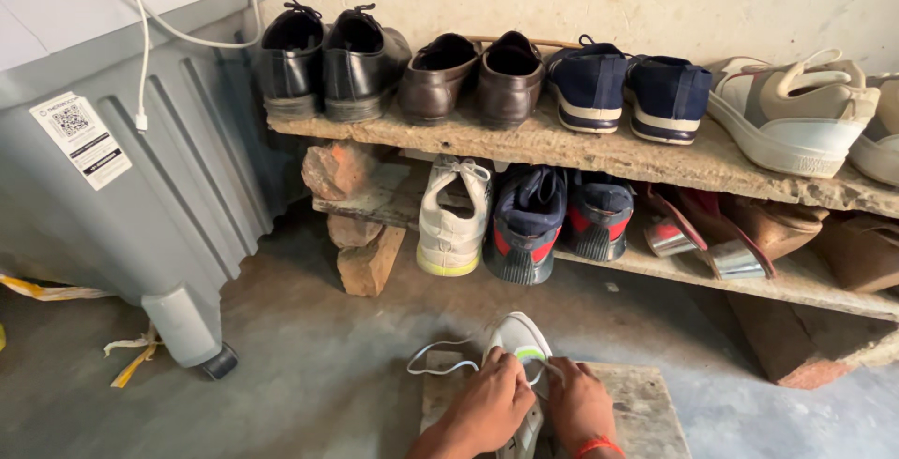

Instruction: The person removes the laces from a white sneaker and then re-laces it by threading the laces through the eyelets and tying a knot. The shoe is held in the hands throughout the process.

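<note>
the white sneaker [521, 347] stands on a low wooden block [646, 403] at six o'clock in the view, its long axis running from six to twelve, toe pointing away toward the shelves; both hands sit on it from the near side; the left hand [489, 409] curls over the laces near the tongue, fingers closed in a pinch on a lace as far as can be told; the right hand [579, 405] pinches at the shoe's three o'clock side, just beside the left; a loose white lace [433, 354] loops off toward nine o'clock; bare floor [318, 375] lies open at nine; the block's edge and a brick [787, 356] close in at three; the lower shelf [805, 281] stands well apart at twelve
</note>
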